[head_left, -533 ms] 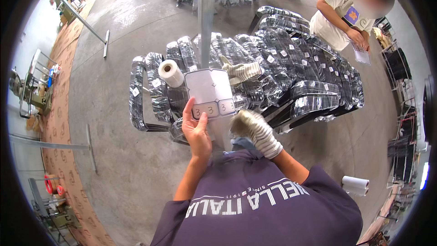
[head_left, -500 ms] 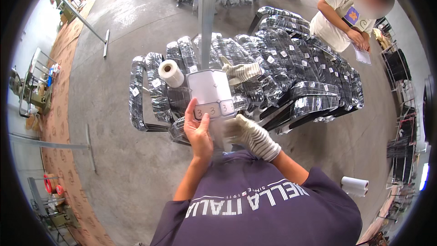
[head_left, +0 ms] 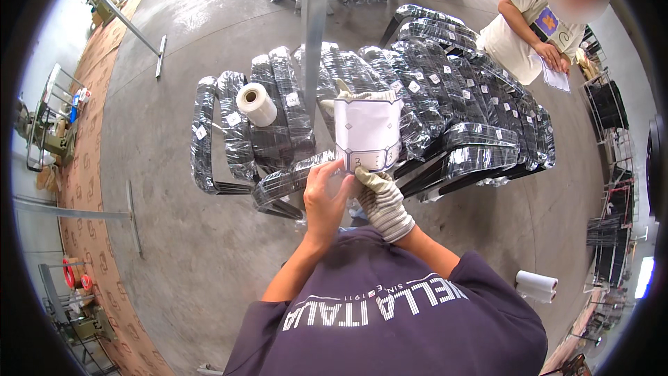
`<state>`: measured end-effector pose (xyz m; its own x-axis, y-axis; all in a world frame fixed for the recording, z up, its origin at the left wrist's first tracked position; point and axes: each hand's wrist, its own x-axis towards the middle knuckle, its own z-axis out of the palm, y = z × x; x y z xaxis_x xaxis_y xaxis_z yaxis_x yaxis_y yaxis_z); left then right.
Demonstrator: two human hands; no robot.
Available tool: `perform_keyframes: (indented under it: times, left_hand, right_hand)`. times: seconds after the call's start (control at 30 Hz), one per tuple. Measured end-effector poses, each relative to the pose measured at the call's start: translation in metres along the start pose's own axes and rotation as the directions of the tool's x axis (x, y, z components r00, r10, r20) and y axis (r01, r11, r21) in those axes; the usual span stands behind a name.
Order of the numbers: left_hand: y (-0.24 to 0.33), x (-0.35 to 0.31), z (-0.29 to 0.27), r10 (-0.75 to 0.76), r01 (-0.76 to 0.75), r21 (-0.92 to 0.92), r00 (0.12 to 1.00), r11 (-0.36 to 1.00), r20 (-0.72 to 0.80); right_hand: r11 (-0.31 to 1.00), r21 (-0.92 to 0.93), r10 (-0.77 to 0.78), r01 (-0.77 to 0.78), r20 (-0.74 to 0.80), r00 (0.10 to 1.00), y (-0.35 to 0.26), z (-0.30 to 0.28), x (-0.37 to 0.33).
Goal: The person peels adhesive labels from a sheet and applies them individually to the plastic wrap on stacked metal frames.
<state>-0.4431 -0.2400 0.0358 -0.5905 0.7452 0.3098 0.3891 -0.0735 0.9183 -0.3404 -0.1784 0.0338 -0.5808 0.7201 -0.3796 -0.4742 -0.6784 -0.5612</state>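
A white sheet of labels (head_left: 367,125) with dark blue printed borders stands in front of me, handwriting along its lower row. My gloved right hand (head_left: 384,209), in a striped knit work glove, grips its bottom edge with the thumb in front. My bare left hand (head_left: 323,205) has its fingertips closed at the lower left corner of the sheet. Behind the sheet, a loose work glove (head_left: 332,101) lies partly hidden on black, film-wrapped frames (head_left: 292,108). To the left, a roll of clear film (head_left: 256,104) rests on these frames.
A metal post (head_left: 314,35) rises among the wrapped frames, several of which bear small white labels. Another person (head_left: 532,28) at the far right holds a white sheet (head_left: 554,78). White rolls (head_left: 536,284) lie on the floor at right. A metal stand (head_left: 132,219) is at left.
The label sheet has moved right, away from the post. My right hand, blurred beside it before, now grips its lower edge. My left hand has shifted right to its corner.
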Motion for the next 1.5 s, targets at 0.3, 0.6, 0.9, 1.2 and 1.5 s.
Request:
perform_keyframes:
  times: [0.3,0.6,0.9,1.2,1.5]
  left_hand:
    - [0.007,0.000,0.008,0.089,-0.090,0.103,0.996,0.991,0.009]
    - [0.010,0.004,0.010,0.200,-0.203,0.143,0.979,0.969,0.039]
    - [0.001,0.001,0.011,0.202,-0.214,0.187,0.976,0.959,0.084]
    - [-0.004,0.009,0.014,-0.023,0.028,-0.075,0.997,0.997,0.069]
    - [0.001,0.012,0.016,-0.420,0.428,-0.563,0.895,0.707,0.153]
  right_hand:
    - [0.998,-0.029,-0.056,0.055,-0.011,0.998,-0.001,-0.007,-0.004]
    - [0.999,-0.016,-0.037,0.037,0.019,0.999,-0.005,-0.008,-0.002]
    - [0.992,-0.124,0.005,-0.014,-0.068,0.998,-0.009,-0.014,0.004]
    - [0.995,-0.103,0.002,-0.003,-0.006,1.000,-0.015,-0.008,0.005]
    - [0.997,0.030,0.076,-0.077,0.021,0.997,-0.015,-0.016,0.005]
